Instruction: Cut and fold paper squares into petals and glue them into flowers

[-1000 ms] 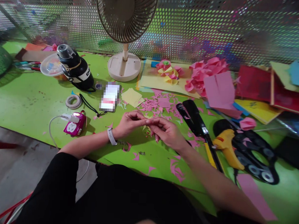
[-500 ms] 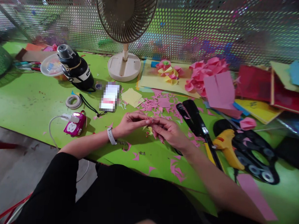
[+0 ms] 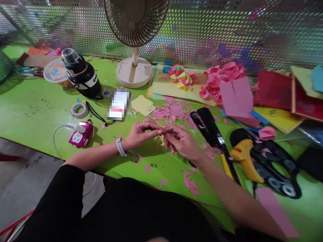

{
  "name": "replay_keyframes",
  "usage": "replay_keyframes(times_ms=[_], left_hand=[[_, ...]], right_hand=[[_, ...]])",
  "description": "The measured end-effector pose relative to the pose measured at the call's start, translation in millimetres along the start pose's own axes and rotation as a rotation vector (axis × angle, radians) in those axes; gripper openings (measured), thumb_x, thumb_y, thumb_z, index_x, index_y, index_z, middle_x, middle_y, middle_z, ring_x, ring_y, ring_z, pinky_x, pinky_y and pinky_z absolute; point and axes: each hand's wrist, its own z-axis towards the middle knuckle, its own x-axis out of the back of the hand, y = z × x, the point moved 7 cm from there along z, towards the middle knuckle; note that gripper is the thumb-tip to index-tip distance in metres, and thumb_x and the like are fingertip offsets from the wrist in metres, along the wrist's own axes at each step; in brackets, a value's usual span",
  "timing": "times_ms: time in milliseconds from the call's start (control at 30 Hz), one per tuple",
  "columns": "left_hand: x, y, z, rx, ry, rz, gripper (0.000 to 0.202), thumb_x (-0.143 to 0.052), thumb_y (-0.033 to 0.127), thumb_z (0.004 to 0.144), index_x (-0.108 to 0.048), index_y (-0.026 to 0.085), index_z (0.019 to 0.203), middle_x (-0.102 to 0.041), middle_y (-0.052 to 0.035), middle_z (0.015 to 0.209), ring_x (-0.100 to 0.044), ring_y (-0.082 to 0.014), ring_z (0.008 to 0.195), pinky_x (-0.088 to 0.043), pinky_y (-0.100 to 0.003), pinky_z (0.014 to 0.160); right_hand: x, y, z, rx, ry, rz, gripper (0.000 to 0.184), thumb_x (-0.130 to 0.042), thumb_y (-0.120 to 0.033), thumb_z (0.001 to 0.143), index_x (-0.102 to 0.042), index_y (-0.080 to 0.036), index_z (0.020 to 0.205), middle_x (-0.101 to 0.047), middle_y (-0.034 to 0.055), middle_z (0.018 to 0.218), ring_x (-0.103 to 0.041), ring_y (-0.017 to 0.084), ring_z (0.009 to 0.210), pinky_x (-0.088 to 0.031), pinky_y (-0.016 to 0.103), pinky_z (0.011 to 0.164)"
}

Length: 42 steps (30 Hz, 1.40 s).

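Observation:
My left hand (image 3: 141, 133) and my right hand (image 3: 182, 142) meet fingertip to fingertip over the green table (image 3: 31, 113). Both pinch a small piece of paper (image 3: 161, 138) between them, yellow and pink, mostly hidden by the fingers. A white watch is on my left wrist. Pink paper scraps (image 3: 172, 112) lie scattered just beyond the hands. More pink scraps (image 3: 189, 182) lie near the table's front edge.
A desk fan (image 3: 135, 32) stands at the back. A black bottle (image 3: 82, 74), tape roll (image 3: 79, 109), pink gadget on a cable (image 3: 81, 133) and phone (image 3: 118, 105) lie left. A black stapler-like tool (image 3: 211, 131), yellow glue gun (image 3: 246, 160), paper flowers (image 3: 221, 79) and paper sheets lie right.
My right hand shifted slightly right and up while its fingers worked the small paper piece. The left hand stayed nearly still.

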Motion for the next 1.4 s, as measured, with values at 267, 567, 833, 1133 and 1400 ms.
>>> replay_keyframes(times_ms=[267,567,833,1133,1400], left_hand=[[-2.9,-1,0,0.025,-0.033,-0.039,0.014,-0.083,0.031,0.073,-0.079,0.022,0.083,-0.068,-0.0026,0.079,-0.061,-0.0114,0.076,-0.050,-0.028,0.072],[3.2,-2,-2,0.035,0.053,-0.016,0.020,-0.088,0.032,0.067,-0.073,0.018,0.070,-0.065,-0.0004,0.071,-0.058,-0.0097,0.069,-0.046,-0.026,0.067],[15.0,5,7,0.034,0.132,-0.085,0.024,-0.086,0.033,0.069,-0.069,0.016,0.068,-0.064,0.0009,0.070,-0.059,-0.0071,0.063,-0.049,-0.025,0.063],[17.1,23,11,-0.271,0.073,0.304,0.018,-0.086,0.031,0.070,-0.072,0.019,0.073,-0.067,-0.0015,0.071,-0.059,-0.0110,0.067,-0.049,-0.027,0.064],[-1.3,31,0,-0.485,-0.102,0.530,0.011,-0.076,0.026,0.082,-0.073,0.016,0.084,-0.066,-0.0044,0.077,-0.062,-0.0117,0.070,-0.052,-0.024,0.061]], right_hand=[[-4,2,0,-0.007,-0.072,0.029,0.031,-0.059,-0.051,0.093,-0.062,-0.021,0.101,-0.066,-0.0022,0.067,-0.056,0.008,0.045,-0.046,0.020,0.041],[-7,-4,-1,0.053,-0.026,-0.023,0.029,-0.063,-0.048,0.091,-0.061,-0.020,0.099,-0.070,0.0009,0.072,-0.063,0.012,0.049,-0.052,0.024,0.046],[6,-11,-1,0.130,0.108,-0.217,0.020,-0.063,-0.042,0.092,-0.066,-0.022,0.091,-0.068,0.0021,0.080,-0.065,0.015,0.064,-0.056,0.029,0.057],[26,-14,-5,0.139,0.297,-0.183,0.030,-0.057,-0.039,0.096,-0.060,-0.023,0.121,-0.072,0.0026,0.083,-0.066,0.013,0.062,-0.056,0.026,0.054],[13,-29,-7,0.225,0.230,-0.398,0.024,-0.060,-0.032,0.090,-0.072,-0.020,0.108,-0.076,0.0088,0.100,-0.074,0.022,0.081,-0.062,0.034,0.067]])
